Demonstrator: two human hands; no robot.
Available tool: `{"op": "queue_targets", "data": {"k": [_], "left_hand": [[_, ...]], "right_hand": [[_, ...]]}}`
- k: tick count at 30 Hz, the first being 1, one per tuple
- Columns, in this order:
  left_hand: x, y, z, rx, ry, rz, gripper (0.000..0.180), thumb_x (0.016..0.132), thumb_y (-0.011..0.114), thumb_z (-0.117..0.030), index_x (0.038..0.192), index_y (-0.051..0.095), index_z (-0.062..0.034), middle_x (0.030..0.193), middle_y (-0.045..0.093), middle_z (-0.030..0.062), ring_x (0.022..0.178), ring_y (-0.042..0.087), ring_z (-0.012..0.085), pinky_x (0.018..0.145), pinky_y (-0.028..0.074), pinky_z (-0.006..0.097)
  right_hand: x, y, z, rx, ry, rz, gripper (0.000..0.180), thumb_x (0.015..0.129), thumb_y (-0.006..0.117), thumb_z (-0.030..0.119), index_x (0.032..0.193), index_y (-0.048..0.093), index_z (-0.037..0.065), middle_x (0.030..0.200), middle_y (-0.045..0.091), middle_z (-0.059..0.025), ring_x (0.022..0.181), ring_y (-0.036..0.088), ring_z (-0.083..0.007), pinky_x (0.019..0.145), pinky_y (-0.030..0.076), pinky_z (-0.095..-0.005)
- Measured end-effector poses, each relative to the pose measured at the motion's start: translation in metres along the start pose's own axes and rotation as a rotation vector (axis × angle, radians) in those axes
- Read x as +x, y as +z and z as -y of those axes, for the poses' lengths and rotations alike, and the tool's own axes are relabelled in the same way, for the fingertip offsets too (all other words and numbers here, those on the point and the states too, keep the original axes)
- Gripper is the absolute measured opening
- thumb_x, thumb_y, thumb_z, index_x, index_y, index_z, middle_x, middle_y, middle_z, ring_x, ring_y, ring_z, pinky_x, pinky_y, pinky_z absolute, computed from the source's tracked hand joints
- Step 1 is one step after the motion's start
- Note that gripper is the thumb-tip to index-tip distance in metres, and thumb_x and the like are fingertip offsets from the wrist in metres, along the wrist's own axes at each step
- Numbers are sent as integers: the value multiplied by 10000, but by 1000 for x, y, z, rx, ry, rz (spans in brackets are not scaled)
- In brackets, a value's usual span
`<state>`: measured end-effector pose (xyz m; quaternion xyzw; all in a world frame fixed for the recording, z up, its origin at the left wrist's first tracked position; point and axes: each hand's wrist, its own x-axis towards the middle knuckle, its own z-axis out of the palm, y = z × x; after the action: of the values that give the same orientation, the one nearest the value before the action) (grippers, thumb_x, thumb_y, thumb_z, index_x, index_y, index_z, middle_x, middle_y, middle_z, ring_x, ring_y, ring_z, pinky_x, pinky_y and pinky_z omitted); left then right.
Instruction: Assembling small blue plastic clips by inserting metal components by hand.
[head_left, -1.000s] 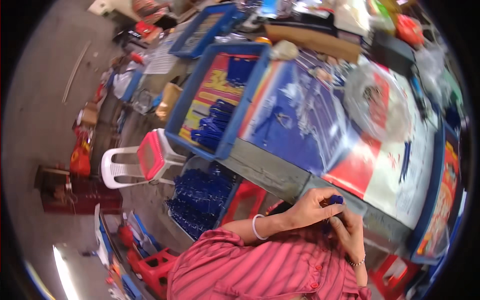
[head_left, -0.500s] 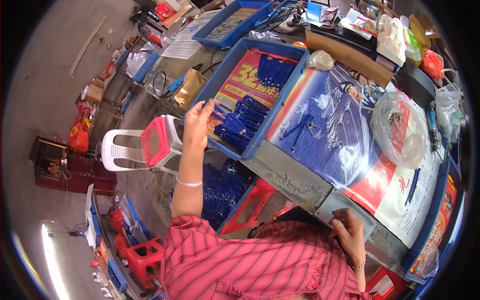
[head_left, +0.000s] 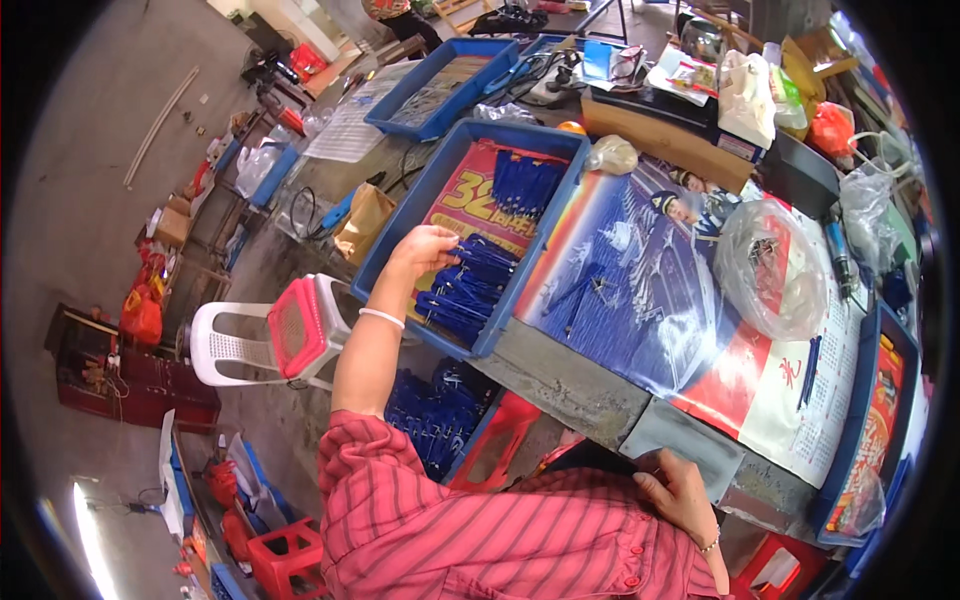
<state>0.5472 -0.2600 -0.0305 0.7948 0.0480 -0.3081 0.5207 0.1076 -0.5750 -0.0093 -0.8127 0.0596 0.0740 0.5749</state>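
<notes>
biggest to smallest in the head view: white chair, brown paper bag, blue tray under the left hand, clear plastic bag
1. Blue tray under the left hand
2. White chair and clear plastic bag, too alike to rank
3. Brown paper bag

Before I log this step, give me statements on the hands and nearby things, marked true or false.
1. The left hand is at the blue pieces in the central blue tray. True.
2. The right hand is inside that tray. False: it is by the near edge of the table.
3. A white band circles the left wrist. True.
4. The round clear plastic bag lies on the floor. False: it lies on the table.
</notes>
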Motion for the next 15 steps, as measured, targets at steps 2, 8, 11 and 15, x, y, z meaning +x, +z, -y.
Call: {"op": "queue_targets", "data": {"k": [2,8,11,15], "left_hand": [[3,5,1,13,10,-21,214,847,637,-163,1017,602,-38,833,640,28,674,634,138,536,446,217],[5,9,5,261,147,-54,183,786,693,-157,941,673,-62,758,632,3,602,516,74,522,403,216],[6,12,7,365,218,-122,249,772,692,-157,982,655,-29,789,639,31,666,566,106,585,459,246],[0,21,2,757,449,-327,302,725,690,-186,972,664,-14,880,672,143,780,645,238,690,508,331]], "right_hand": [[-1,-2,1,0,96,33,209,832,640,159,930,581,-15,806,640,-178,717,623,-340,629,481,-360],[2,-1,-6,-62,-7,43,229,834,638,183,936,571,-11,812,640,-181,735,610,-368,633,473,-388],[1,0,-4,-86,-25,42,220,833,648,171,947,587,-8,815,638,-167,714,608,-326,627,472,-342],[-4,-3,-9,-115,-12,46,224,829,649,176,951,588,-3,814,627,-184,716,604,-343,626,470,-352]]}}
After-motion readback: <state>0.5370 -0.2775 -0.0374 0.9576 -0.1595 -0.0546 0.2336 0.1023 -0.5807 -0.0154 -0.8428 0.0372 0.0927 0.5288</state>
